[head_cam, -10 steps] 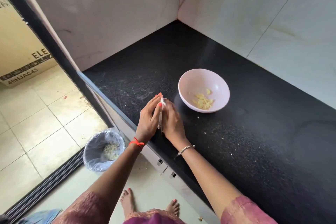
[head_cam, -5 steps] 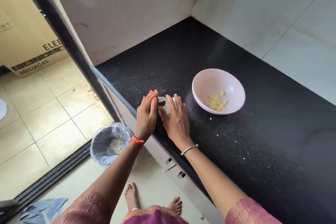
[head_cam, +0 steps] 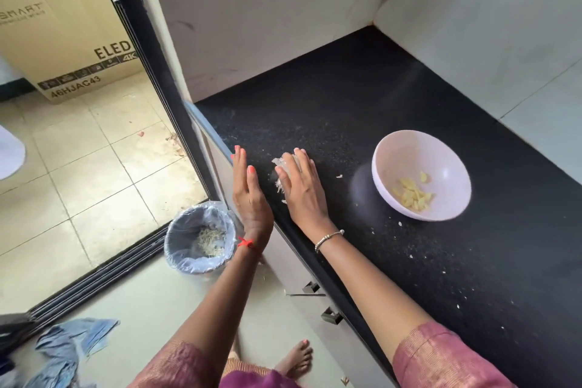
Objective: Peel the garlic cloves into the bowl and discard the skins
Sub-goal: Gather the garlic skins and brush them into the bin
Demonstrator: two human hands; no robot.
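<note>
Hands have parted: right hand (head_cam: pixel 302 189) flat on the skins (head_cam: pixel 278 167), left hand (head_cam: pixel 250 198) spread at nine o'clock, discarding surely next.

We see a black speckled stone countertop (head_cam: pixel 346 97) running into a corner formed by white marble-patterned wall panels (head_cam: pixel 267 9) with grey veining. Below its front edge sit pale cabinet drawers (head_cam: pixel 285 264) with 2 dark, square metal handles (head_cam: pixel 311 287), one nearer us than the other. To the left, a black door frame (head_cam: pixel 148 50) stands upright, and dark sliding-door tracks (head_cam: pixel 94 280) cross the floor at its foot. Beyond them lie glossy beige floor tiles (head_cam: pixel 78 173), where a large brown cardboard box (head_cam: pixel 56 25) printed with "ELED" and "4K" rests. A crumpled blue cloth (head_cam: pixel 63 346) lies on the floor at bottom left. 1 bare foot (head_cam: pixel 294 359) shows near the cabinet base.
</note>
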